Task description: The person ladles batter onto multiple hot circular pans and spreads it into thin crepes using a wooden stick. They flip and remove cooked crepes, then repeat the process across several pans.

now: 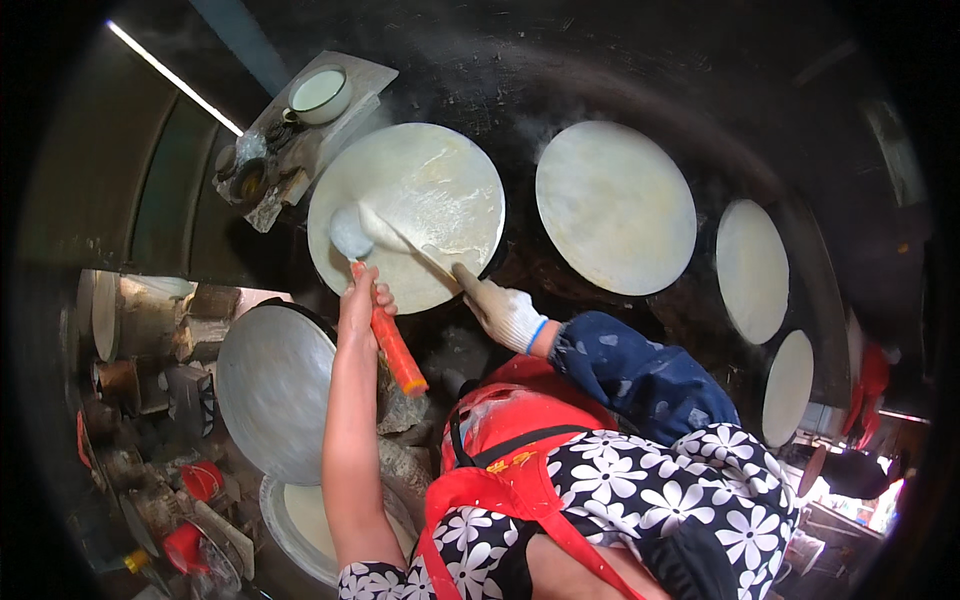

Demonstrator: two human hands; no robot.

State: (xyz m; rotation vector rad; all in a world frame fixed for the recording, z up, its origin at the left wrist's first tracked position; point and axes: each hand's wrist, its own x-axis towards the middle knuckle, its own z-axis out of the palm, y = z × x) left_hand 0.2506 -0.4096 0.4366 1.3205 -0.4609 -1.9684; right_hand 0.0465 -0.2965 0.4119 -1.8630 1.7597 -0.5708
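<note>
A round, pale griddle (455, 165) lies in front of me, with a wet streak of white batter (430, 215) across its surface. My left hand (362, 300) is closed round the red handle of a ladle (352, 235), whose bowl is over the griddle's left part. In a white work glove with a blue cuff edge, my right hand (510, 312) grips a thin spreader (432, 262) at the griddle's near right edge. The spreader's blade reaches toward the ladle and touches a thick white patch of batter (377, 228).
To the right stand several more round griddles, the closest being a large pale one (615, 210). At left, a grey round lid (272, 385) leans above a tub of white liquid (305, 510). A board (370, 75) at the back left carries an enamel bowl (322, 95). Firewood (205, 335) is stacked at left.
</note>
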